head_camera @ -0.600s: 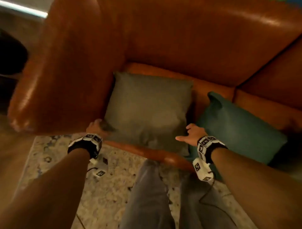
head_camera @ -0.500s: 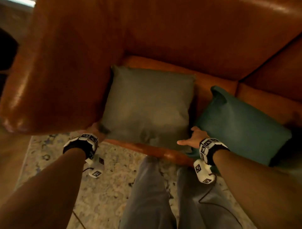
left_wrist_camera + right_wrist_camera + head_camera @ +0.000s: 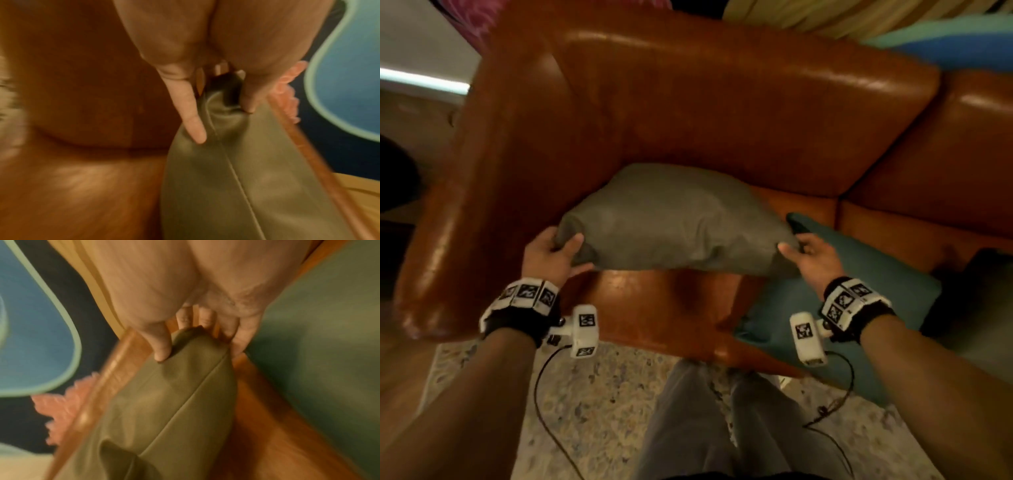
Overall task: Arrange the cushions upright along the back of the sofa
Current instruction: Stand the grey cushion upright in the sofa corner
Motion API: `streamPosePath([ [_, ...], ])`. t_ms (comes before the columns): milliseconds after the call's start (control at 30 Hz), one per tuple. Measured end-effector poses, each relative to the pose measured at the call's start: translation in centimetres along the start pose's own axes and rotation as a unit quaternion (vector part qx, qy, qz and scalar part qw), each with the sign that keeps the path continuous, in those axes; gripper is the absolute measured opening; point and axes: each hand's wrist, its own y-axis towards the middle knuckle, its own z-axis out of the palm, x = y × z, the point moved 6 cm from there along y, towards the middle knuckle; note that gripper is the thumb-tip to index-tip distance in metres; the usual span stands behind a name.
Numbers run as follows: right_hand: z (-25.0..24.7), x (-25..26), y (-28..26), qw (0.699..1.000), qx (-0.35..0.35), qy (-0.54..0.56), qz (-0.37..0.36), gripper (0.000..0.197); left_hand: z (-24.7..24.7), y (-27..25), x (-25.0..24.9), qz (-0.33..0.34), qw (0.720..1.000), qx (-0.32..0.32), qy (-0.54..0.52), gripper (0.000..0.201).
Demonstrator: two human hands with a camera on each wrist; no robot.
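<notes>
Head view, sofa [image 3: 722,102]: brown leather, patterned rug [image 3: 599,394] below.
Head view, grey cushion [image 3: 674,219]: raised off the seat, near the armrest corner.
Head view, teal cushion [image 3: 876,274]: flat on the seat.
Left wrist view, left hand [image 3: 205,68]: pinching a cushion corner.
Right wrist view, right hand [image 3: 195,305]: gripping the opposite corner.

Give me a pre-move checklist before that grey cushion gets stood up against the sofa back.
1. Left hand grips the near-left corner of the grey cushion: ok.
2. Right hand pinches its near-right corner: ok.
3. Cushion's front edge lifted off the seat: ok.
4. Cushion upright against the sofa back: not ok, tilted.
5. Teal cushion upright: not ok, lying flat.
6. Cushion's far edge touching the backrest: cannot tell.
</notes>
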Motion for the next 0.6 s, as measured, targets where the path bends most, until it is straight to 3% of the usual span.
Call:
streamPosePath([
  [33,-1.3,1.7,0.8,0.999,-0.027,0.03,-0.009,0.037,0.4,0.7,-2.5,0.034,0.999,-0.007,0.012,0.001],
  [133,-5.3,6.6,3.7,0.993,-0.084,0.08,-0.019,0.02,1.3,3.6,-9.3,0.121,0.985,-0.041,0.115,0.032],
  [267,-9.7,12.4,7.1,0.982,-0.149,0.118,-0.02,0.031,4.6,7.5,-16.9,0.195,0.951,-0.087,0.222,0.043],
  [333,-10.6,13.8,8.1,0.975,-0.166,0.149,-0.02,0.039,6.6,9.2,-18.8,0.195,0.955,-0.097,0.204,0.045],
  [433,-8.7,12.4,9.1,0.96,-0.112,0.253,0.034,0.05,9.5,11.4,-16.7,0.16,0.976,-0.028,0.149,0.044],
  [533,-5.3,10.4,9.8,0.967,-0.03,0.24,0.073,0.062,10.8,13.1,-12.6,0.039,0.998,0.043,0.018,0.053],
  [600,-3.4,10.0,10.2,0.97,0.011,0.233,0.07,0.066,11.5,13.9,-10.4,-0.056,0.995,0.081,-0.023,0.059],
])
